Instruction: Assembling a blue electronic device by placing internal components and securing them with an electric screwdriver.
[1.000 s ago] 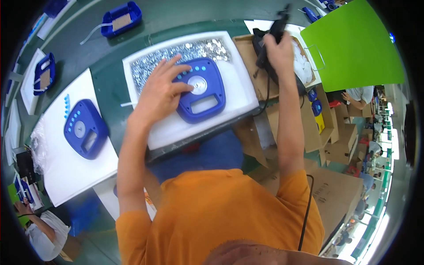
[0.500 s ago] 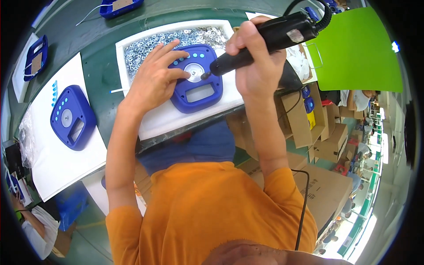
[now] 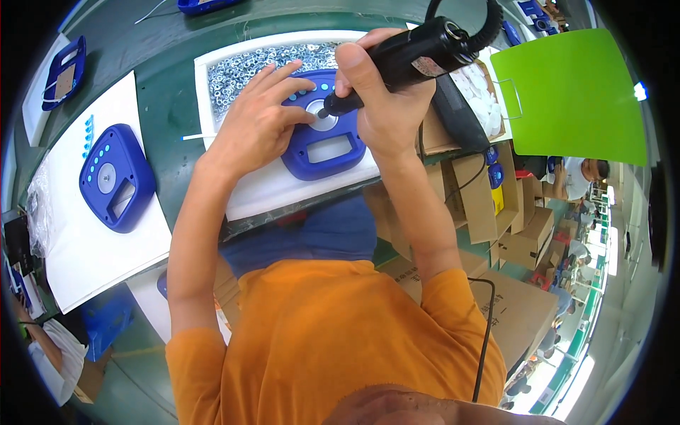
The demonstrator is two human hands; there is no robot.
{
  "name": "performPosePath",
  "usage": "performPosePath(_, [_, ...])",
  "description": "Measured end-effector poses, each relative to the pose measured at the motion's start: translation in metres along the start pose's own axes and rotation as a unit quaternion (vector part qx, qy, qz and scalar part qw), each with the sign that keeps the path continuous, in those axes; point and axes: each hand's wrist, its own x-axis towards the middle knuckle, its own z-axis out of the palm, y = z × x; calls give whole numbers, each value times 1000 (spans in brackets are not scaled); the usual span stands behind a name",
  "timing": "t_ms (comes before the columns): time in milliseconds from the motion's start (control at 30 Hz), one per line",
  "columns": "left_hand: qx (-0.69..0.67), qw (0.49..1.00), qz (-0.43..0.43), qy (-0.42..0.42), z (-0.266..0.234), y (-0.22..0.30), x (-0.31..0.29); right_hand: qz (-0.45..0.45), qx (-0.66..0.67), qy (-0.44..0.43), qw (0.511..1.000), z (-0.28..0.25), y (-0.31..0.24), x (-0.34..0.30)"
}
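A blue plastic housing with a round metal disc, small light-blue buttons and a rectangular opening lies before me. My left hand rests on its left side with fingers spread, and the thumb reaches the disc's edge. In my right hand, the fingers are wrapped round a black powered screwdriver, tilted down to the left. Its tip is over the disc near my left thumb; whether it touches a screw is too small to tell.
The housing sits partly over a white foam tray filled with small metal nuts or washers. Another blue housing lies on a white sheet to the left. A box of white pieces and a green panel stand right.
The screwdriver in my right hand has moved left and its tip has come over the metal disc. My left hand stays on the housing; the whole view has shifted slightly.
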Motion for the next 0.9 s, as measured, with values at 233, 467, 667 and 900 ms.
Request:
performPosePath(233, [3,1000,-4,-10,0,-1,1,49,17,-170,984,-19,4,20])
performPosePath(467, [-8,1000,-7,-6,0,1,1,50,-16,-145,988,-14,5,19])
performPosePath(667, [-4,1000,-5,-12,0,1,1,40,-7,-136,990,-13,11,19])
performPosePath(900, [-4,1000,-10,-29,-1,2,3,65,-20,-141,988,-15,4,19])
